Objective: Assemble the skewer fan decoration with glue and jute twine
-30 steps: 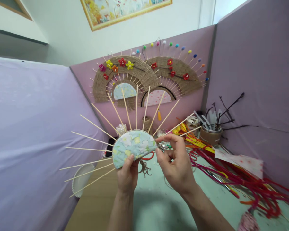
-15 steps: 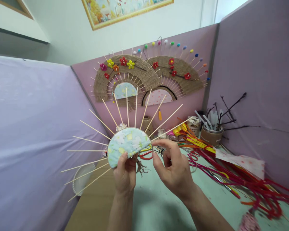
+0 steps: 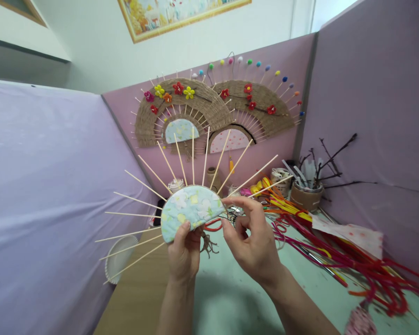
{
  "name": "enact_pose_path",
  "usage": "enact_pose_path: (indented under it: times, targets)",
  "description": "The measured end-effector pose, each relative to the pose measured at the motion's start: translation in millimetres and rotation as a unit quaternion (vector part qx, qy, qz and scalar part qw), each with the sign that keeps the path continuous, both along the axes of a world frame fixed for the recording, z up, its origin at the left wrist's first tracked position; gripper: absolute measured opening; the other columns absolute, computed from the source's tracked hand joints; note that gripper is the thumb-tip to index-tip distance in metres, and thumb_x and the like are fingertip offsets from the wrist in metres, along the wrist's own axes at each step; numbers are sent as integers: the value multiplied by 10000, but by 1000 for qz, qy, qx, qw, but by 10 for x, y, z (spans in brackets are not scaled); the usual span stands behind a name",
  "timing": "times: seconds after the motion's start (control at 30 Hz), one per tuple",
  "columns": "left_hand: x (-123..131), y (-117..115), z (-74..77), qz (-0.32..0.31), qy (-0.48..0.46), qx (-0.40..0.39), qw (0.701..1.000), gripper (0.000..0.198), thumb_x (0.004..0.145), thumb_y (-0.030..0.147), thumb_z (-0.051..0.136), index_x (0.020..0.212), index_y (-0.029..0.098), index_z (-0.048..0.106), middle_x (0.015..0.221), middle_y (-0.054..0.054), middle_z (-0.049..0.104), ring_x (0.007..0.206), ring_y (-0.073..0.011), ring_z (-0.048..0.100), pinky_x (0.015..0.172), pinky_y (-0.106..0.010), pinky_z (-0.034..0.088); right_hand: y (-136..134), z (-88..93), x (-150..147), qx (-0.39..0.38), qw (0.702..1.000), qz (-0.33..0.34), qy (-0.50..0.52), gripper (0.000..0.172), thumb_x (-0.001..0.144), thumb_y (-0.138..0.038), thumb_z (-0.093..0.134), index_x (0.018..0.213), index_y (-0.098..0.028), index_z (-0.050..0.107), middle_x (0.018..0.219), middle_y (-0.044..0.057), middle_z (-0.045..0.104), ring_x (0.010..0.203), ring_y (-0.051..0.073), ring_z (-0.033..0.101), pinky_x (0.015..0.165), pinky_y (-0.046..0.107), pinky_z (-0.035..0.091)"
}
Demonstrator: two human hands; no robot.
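Note:
A half-round fan base [image 3: 192, 207], covered in pale blue flowered cloth, is gripped in my left hand [image 3: 184, 253], thumb on its front near the lower edge. Thin wooden sticks [image 3: 206, 156] radiate from its curved rim. My right hand [image 3: 253, 237] is at the base's right corner; its index fingertip appears to touch that corner. The right thumb stays apart below, and the other fingers curl. Behind my left hand hangs a frayed brown twine tassel [image 3: 208, 244]; what it is attached to is hidden.
Two woven fans [image 3: 181, 100] with flowers rest against the pink back panel. Red-handled scissors [image 3: 213, 225] lie behind the base. At right are red and yellow pipe cleaners [image 3: 352, 265], dotted cloth [image 3: 349, 235] and a can [image 3: 305, 195] with twigs. A white dish [image 3: 120, 260] sits left.
My left hand has shifted the fan base and its sticks slightly to the right. The right hand has barely moved, and its index finger still meets the right corner.

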State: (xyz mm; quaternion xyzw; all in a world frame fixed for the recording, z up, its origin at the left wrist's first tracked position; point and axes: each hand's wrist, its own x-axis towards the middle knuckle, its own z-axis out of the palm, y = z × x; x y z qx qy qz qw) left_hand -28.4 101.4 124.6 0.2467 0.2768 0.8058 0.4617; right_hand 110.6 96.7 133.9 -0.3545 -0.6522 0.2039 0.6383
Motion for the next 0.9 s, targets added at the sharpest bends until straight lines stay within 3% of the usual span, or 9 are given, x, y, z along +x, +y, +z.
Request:
enact_pose_path:
  times: [0.17,0.27,0.37,0.57,0.73,0.83,0.9]
  targets:
    - [-11,10,-10,6,1,3,1000,410,673,151,776,1071,227,711,1022,-29,770,806,-168,741,671,-207,605,-11,5,-3,12,1000,-12,-5,348,880,-202,584,1200,-257,459,1062,31,649,414,37,413,411,238,371]
    - [-13,14,-11,11,4,10,1000,394,683,153,767,1067,228,712,1016,-30,771,799,-163,742,674,-198,600,-21,-1,-8,13,1000,-19,-14,346,876,-200,588,1197,-250,469,856,-19,643,410,55,415,419,236,368]
    - [-12,10,-3,19,0,11,1000,395,684,151,768,1067,230,712,1021,-25,771,784,-155,740,669,-192,597,-26,-5,-12,15,999,-24,-19,340,876,-202,586,1195,-246,478,664,-74,551,413,77,421,438,236,376]
    - [-8,15,10,27,-13,10,999,377,685,159,776,1051,228,715,1015,-13,771,775,-136,734,691,-187,594,-30,14,-8,19,999,-27,-26,308,875,-205,585,1169,-229,495,548,-120,401,401,85,407,447,231,364]
    - [-11,21,9,29,-15,15,999,334,693,165,769,1018,223,719,987,-8,774,784,-133,729,688,-181,584,-29,12,-13,23,999,-27,-28,290,876,-199,582,1148,-235,489,585,-110,463,407,77,417,450,221,372]
    - [-25,28,11,30,-14,22,999,301,714,159,746,1007,223,717,987,-4,773,794,-128,725,702,-184,578,-26,9,-22,25,999,-16,-23,264,883,-196,572,1118,-239,460,799,-48,629,420,57,423,448,215,382]
    - [-44,36,9,29,-13,23,999,268,735,154,723,994,222,718,972,-1,773,777,-118,720,696,-178,569,-22,7,-23,21,999,-8,-24,247,888,-196,563,1103,-238,450,903,-16,661,433,53,424,455,215,386]
